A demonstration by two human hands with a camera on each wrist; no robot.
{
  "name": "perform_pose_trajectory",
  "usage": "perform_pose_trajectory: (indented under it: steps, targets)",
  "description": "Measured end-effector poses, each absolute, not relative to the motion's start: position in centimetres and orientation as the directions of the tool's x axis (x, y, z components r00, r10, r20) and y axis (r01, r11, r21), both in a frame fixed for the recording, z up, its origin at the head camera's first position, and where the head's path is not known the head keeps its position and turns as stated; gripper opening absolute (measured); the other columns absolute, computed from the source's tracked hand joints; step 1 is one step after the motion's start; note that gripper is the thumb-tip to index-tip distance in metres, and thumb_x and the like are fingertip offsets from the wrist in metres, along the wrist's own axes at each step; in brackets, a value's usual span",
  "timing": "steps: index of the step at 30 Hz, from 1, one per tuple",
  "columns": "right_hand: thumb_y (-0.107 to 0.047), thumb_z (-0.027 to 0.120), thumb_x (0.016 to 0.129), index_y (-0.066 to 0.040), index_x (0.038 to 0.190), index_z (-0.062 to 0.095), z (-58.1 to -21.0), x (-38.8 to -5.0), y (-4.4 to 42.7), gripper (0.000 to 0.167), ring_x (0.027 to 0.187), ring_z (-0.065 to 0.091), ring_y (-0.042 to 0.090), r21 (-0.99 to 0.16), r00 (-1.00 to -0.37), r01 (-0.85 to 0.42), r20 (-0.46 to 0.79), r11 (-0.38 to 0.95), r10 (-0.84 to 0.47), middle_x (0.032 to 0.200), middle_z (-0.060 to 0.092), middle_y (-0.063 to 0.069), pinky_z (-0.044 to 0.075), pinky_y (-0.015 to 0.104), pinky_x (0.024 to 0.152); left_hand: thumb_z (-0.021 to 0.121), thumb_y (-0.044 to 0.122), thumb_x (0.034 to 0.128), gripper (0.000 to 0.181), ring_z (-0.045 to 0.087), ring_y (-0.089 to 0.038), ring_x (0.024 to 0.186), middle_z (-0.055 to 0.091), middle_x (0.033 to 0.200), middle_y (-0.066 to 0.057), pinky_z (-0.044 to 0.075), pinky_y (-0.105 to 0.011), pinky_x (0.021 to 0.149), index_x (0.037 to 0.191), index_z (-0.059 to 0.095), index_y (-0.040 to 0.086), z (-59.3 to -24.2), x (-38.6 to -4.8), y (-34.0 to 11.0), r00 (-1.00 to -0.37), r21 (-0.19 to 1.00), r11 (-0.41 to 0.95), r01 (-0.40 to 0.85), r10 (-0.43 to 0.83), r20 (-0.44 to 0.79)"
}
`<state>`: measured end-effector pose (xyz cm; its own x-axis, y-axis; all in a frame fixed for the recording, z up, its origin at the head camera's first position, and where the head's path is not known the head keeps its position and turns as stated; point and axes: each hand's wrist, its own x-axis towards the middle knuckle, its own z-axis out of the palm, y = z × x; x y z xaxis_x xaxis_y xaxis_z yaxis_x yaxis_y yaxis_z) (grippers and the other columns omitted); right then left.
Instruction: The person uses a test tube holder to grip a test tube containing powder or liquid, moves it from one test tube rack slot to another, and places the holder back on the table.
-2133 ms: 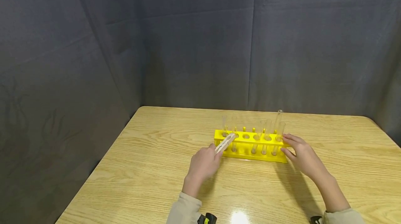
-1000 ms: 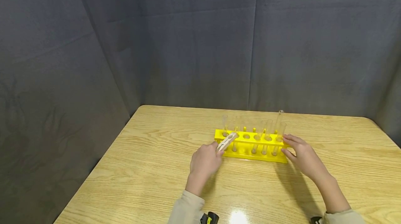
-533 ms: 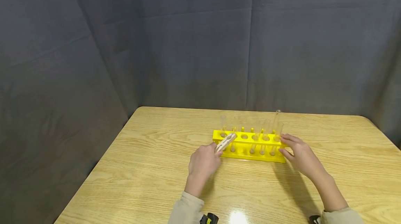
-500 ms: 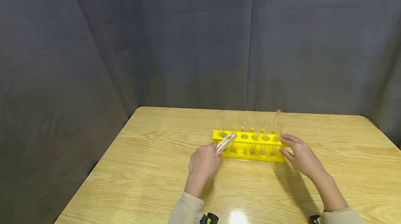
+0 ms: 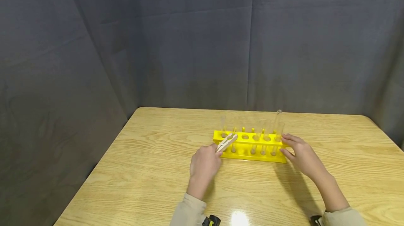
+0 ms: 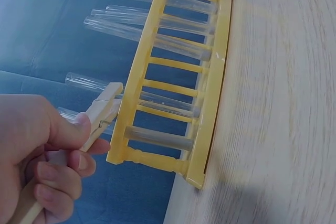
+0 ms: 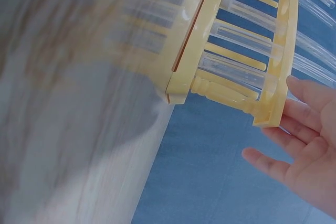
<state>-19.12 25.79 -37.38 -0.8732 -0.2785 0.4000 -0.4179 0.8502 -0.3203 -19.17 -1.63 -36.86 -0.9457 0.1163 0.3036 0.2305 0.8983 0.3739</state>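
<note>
A yellow test tube rack stands on the table, with several clear test tubes upright in its holes. My left hand grips a wooden test tube clamp at the rack's left front. The clamp's tips are spread a little, beside the second test tube from the left; whether they touch the glass I cannot tell. At the right end, my right hand holds the rack's top bar between thumb and fingers, with one finger stretched away below in the right wrist view.
The wooden table extends on all sides of the rack. A taller test tube rises behind the rack's right end, near a row of yellow pegs. Dark cloth hangs behind and to the left.
The clamp's tips have parted slightly beside the test tube. Both hands and the rack keep nearly the same places; the view has shifted a little.
</note>
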Motion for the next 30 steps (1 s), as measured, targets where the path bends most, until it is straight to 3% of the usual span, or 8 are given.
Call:
perform_pose_trajectory:
  steps: [14, 30]
  targets:
    - [-0.003, 0.065, 0.078, 0.016, 0.111, 0.053, -37.43, -19.16, 25.77, 0.040, 0.110, 0.042, 0.045, -0.323, -0.882, -0.406, 0.385, 0.855, -0.273, 0.119, 0.047, 0.030, 0.039, 0.051, 0.083, 0.068, 0.018, 0.0778, 0.010, 0.044, -0.015, 0.044, 0.049, 0.055, -0.001, 0.033, -0.028, 0.038, 0.077, 0.065, 0.009, -36.79, -19.15, -1.36, -0.939, 0.358, 0.908, 0.217, 0.095, 0.329]
    - [-0.001, 0.068, 0.075, 0.015, 0.110, 0.054, -37.40, -19.21, 25.80, 0.041, 0.109, 0.043, 0.044, -0.312, -0.872, -0.416, 0.404, 0.854, -0.277, 0.118, 0.048, 0.029, 0.040, 0.050, 0.082, 0.064, 0.016, 0.0812, 0.011, 0.043, -0.015, 0.045, 0.047, 0.055, -0.001, 0.032, -0.028, 0.038, 0.074, 0.064, 0.008, -36.78, -19.38, -1.14, -0.951, 0.437, 0.876, 0.205, 0.072, 0.302]
